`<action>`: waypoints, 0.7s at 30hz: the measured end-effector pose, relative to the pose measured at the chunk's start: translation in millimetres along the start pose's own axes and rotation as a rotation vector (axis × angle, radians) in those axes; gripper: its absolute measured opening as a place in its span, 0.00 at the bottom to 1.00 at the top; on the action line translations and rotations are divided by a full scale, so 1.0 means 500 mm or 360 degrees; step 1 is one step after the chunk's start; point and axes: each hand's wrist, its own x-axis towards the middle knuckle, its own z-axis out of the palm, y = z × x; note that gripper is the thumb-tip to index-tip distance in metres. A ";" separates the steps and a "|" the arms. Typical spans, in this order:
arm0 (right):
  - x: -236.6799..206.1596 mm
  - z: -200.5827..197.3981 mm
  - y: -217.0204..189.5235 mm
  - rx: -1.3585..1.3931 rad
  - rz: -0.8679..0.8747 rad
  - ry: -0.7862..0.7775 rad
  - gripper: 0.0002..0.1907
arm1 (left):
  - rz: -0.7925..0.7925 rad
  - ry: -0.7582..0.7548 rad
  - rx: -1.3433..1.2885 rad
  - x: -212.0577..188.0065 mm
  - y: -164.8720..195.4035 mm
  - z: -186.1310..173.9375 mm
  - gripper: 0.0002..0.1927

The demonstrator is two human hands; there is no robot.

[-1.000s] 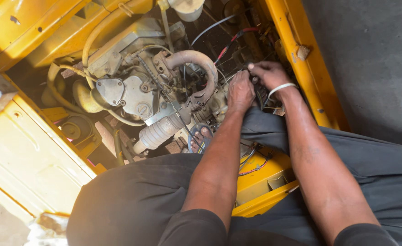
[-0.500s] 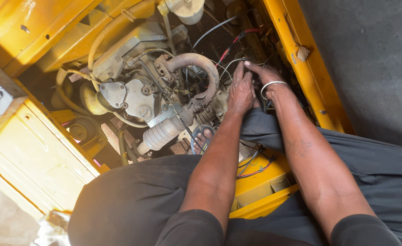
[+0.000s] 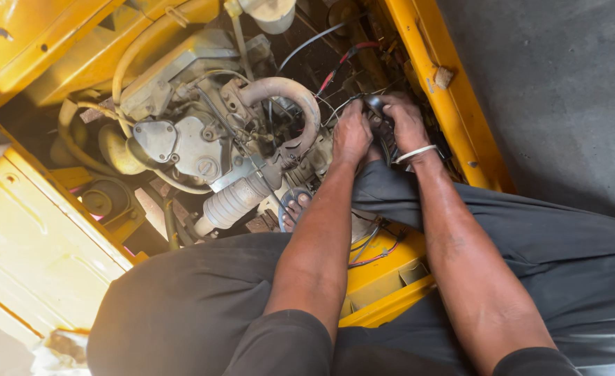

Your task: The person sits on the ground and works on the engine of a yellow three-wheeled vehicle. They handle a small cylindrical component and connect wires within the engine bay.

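Both hands have edged inward, left hand (image 3: 353,132) and right hand (image 3: 405,122) clenched on a dark part (image 3: 377,111).

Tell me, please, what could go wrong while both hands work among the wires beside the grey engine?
The left hand and right hand are pressed close together around a dark part amid thin loose wires, so a wire could snag or pull free. The right wrist's pale band might catch on them. The bare toes rest right by the ribbed grey cylinder, where a dropped part could land.
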 end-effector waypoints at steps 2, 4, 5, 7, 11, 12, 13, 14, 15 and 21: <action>0.006 0.000 -0.007 -0.0099 -0.0112 -0.0126 0.17 | -0.0047 -0.0031 0.0025 -0.003 -0.008 0.004 0.12; 0.015 0.004 -0.014 -0.0333 -0.0267 -0.0207 0.15 | -0.0064 -0.0061 0.0056 -0.006 -0.015 0.011 0.11; 0.019 0.009 -0.016 -0.0299 -0.0049 -0.0171 0.15 | -0.0062 -0.0084 0.0074 -0.009 -0.017 0.015 0.09; 0.028 0.022 -0.018 -0.0226 0.0395 -0.0099 0.15 | -0.0021 -0.0115 0.0124 -0.014 -0.019 0.023 0.09; 0.038 0.048 -0.014 0.0334 0.0815 0.0232 0.22 | 0.0201 0.0081 0.0152 -0.019 -0.016 0.025 0.12; 0.038 0.052 -0.011 0.0463 0.0894 0.0173 0.22 | 0.0269 0.0175 0.0136 -0.020 -0.013 0.021 0.12; 0.037 0.053 -0.009 0.0593 0.0970 0.0117 0.22 | 0.0246 0.0156 0.0113 -0.020 -0.011 0.016 0.13; 0.037 0.054 -0.006 0.0660 0.0927 0.0121 0.22 | 0.0227 0.0136 0.0088 -0.019 -0.009 0.010 0.13; 0.036 0.052 -0.004 0.0720 0.0889 0.0130 0.21 | 0.0203 0.0112 0.0054 -0.020 -0.004 0.007 0.14; 0.043 0.044 0.001 0.0896 0.1133 0.0164 0.21 | -0.0026 0.0028 0.0070 -0.016 0.026 -0.003 0.13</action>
